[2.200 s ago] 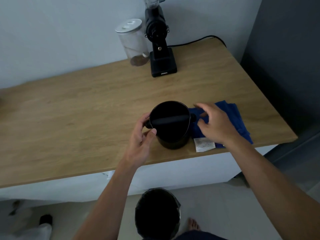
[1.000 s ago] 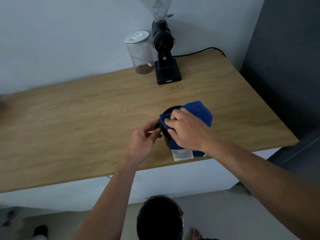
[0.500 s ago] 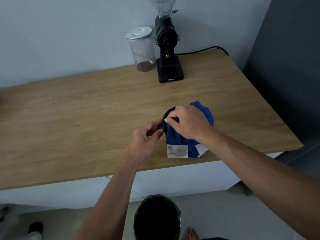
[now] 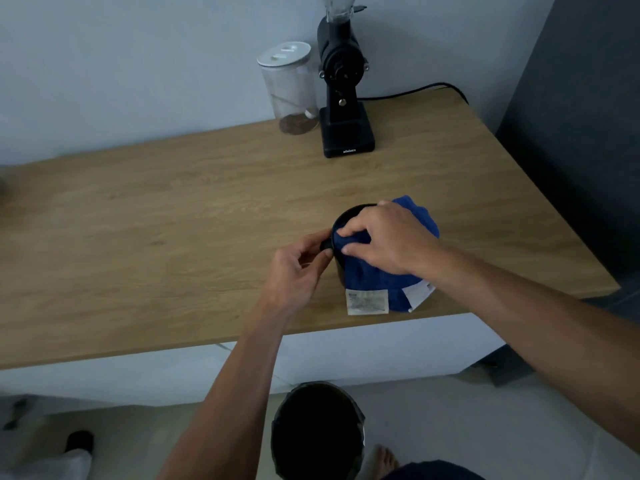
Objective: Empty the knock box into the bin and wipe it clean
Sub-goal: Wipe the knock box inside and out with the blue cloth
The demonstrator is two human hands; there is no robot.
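Note:
The black knock box point(image 4: 348, 216) stands upright near the front edge of the wooden counter point(image 4: 173, 237). A blue cloth point(image 4: 367, 278) is draped over its top and hangs down its near side, a white label at the hem. My right hand point(image 4: 384, 242) presses the cloth onto the box's rim and opening. My left hand point(image 4: 298, 268) pinches the end of the knock bar at the box's left side. Most of the box is hidden by cloth and hands. On the floor below the counter stands the black bin point(image 4: 317, 431).
A black coffee grinder point(image 4: 343, 98) and a clear jar point(image 4: 289, 88) holding some beans stand at the back against the wall, a cable running right. The counter ends at the right beside a dark panel point(image 4: 581, 133). A bare foot point(image 4: 379, 460) shows next to the bin.
My right hand picked the blue cloth up from the counter to the right of the box and laid it over the box's top. It now presses further left across the opening. My left hand stayed on the box.

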